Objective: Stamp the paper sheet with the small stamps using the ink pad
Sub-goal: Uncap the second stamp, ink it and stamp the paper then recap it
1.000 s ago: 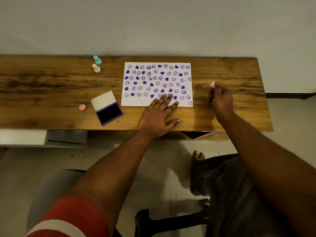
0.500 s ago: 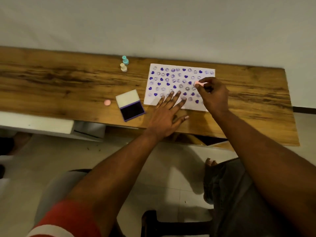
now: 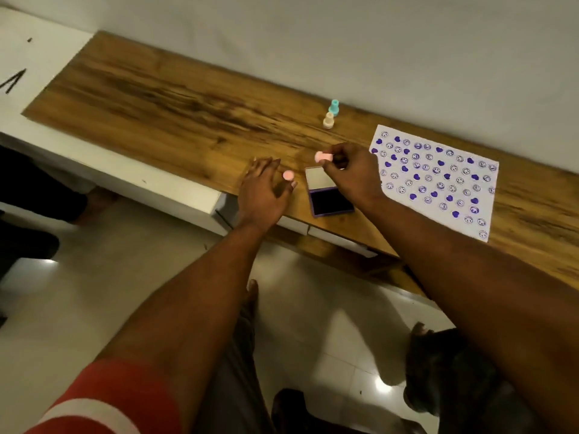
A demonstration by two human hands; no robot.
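Wood-grain tabletop (image 3: 175, 98) ran along a pale wall, with glossy floor tiles below it. On it lay the paper sheet (image 3: 438, 180), covered in purple hearts and smiley faces, and just left of it the open ink pad (image 3: 329, 198), lid raised. The right hand (image 3: 351, 173) was pinched shut around a pink stamp (image 3: 322, 156), held above the ink pad's lid. The left hand (image 3: 263, 192) was spread loose and held nothing, its fingers reaching around a pink cap (image 3: 288, 175) on the wood. Farther back, a teal stamp (image 3: 334, 108) and a beige stamp (image 3: 328, 120) stood upright, just beside each other.
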